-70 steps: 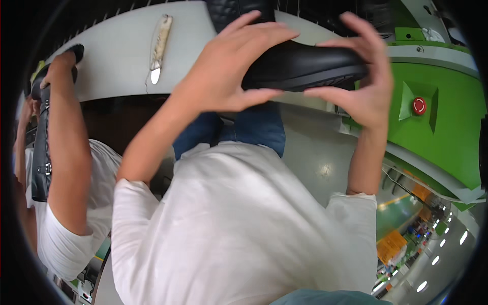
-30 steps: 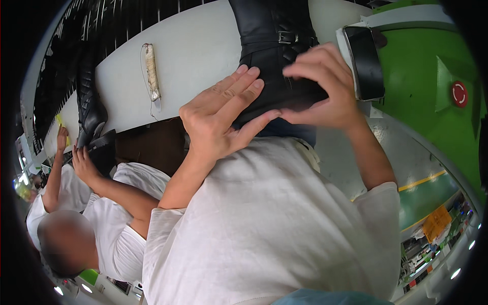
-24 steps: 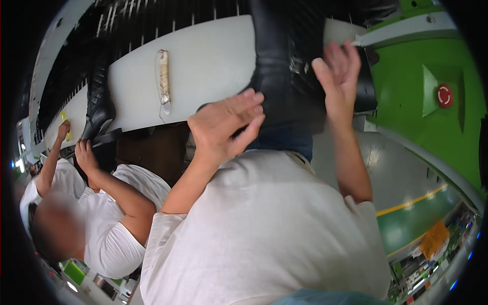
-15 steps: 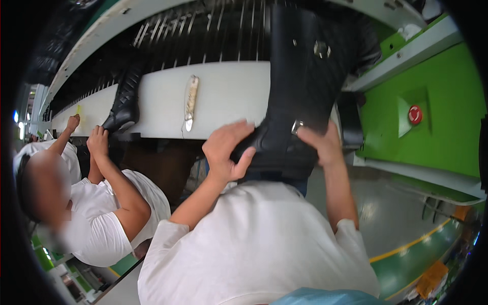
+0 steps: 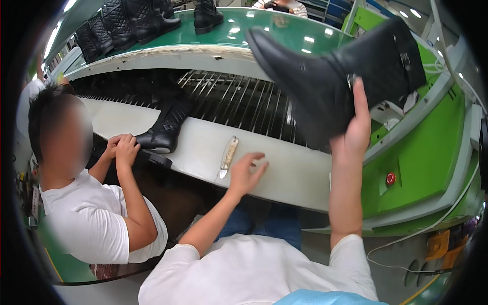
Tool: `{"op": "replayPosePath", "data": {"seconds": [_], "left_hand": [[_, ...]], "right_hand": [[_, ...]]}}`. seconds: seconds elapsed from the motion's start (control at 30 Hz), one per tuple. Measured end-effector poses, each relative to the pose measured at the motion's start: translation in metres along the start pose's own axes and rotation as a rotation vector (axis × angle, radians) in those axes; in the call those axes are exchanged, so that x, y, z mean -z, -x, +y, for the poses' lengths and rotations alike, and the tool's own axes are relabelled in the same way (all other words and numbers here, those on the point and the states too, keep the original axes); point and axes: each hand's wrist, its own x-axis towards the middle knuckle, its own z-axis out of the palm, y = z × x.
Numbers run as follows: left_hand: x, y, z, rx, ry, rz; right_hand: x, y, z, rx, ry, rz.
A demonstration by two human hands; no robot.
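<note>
Raised at the right is a black quilted boot (image 5: 325, 76) with small metal buckles, its toe pointing left. My right hand (image 5: 354, 124) grips it near the ankle, thumb by a buckle; the other fingers are hidden behind the boot. My left hand (image 5: 246, 174) is empty, fingers apart, just over the white work ledge (image 5: 290, 175). Left of that hand lies a small knife with a wrapped, pale handle (image 5: 229, 153) on the ledge.
A co-worker in white, at left, handles another black boot (image 5: 170, 124) on the ledge. Metal rods (image 5: 254, 104) run behind it. Several boots stand on the green conveyor (image 5: 244, 25). A green machine panel with a red button (image 5: 390, 178) is at right. Another person stands across.
The boot has risen from the ledge in front of me and tilted sideways in my right hand. My left hand has come away from it. The view has lifted, showing the green conveyor.
</note>
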Motion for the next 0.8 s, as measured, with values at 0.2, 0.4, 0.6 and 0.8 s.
{"op": "replayPosePath", "data": {"seconds": [0.2,0.4,0.6,0.8], "left_hand": [[0.006,0.011,-0.024,0.017,-0.041,-0.149],[0.003,0.005,-0.014,0.077,0.095,-0.204],[0.013,0.002,-0.017,0.093,0.126,-0.191],[0.013,0.004,-0.02,0.087,0.175,-0.172]], "right_hand": [[-0.141,-0.189,0.071,0.662,0.305,-0.016],[-0.133,-0.319,0.209,0.453,1.399,0.341],[-0.112,-0.348,0.218,0.196,1.489,0.107],[0.064,-0.348,0.015,-0.139,2.333,0.176]]}}
